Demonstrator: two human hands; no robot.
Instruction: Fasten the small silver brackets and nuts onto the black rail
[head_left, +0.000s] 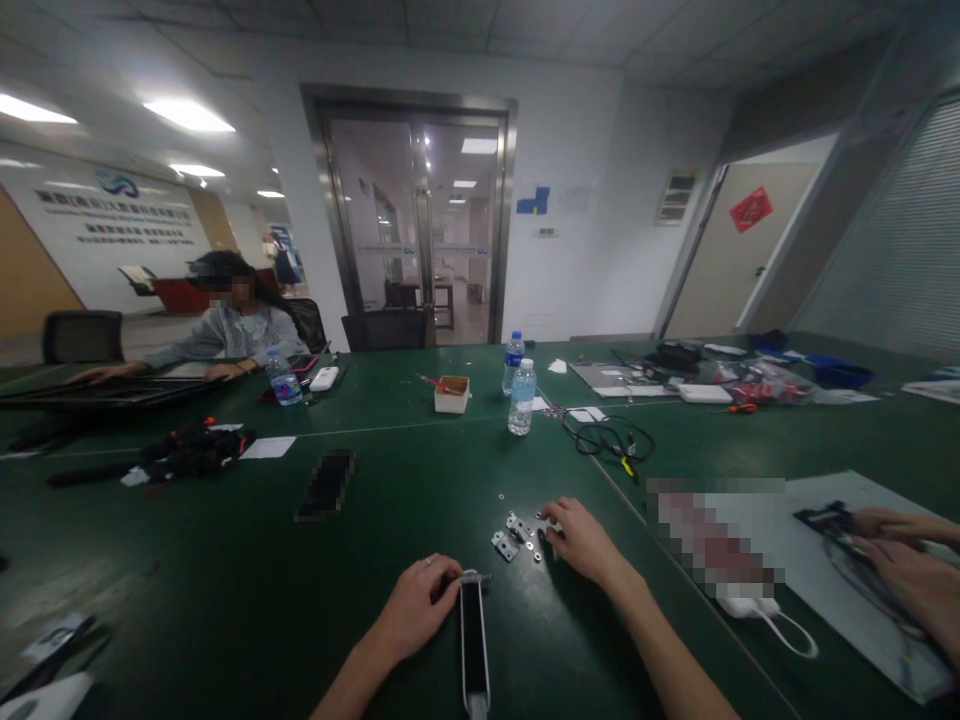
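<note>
My left hand (pixel 422 606) is closed, thumb and fingers pinched at the top end of a long narrow bar (pixel 474 640) with a black face and white rim. A small bolt-like metal piece (pixel 477 577) sticks out from the fingertips across that end. My right hand (pixel 583 540) is held low over the table, fingers curved and apart, the tips beside loose washers (pixel 536 556). Just left of it lie small metal brackets (pixel 506 545). Whether the right fingertips touch a small part is hard to make out.
Two water bottles (pixel 522 400) and a small open box (pixel 451 396) stand farther back on the green table. Black cables (pixel 611 438) lie right of them. Another person's hands (pixel 900 550) work over a pale board (pixel 855 490) at right; a further person sits at far left.
</note>
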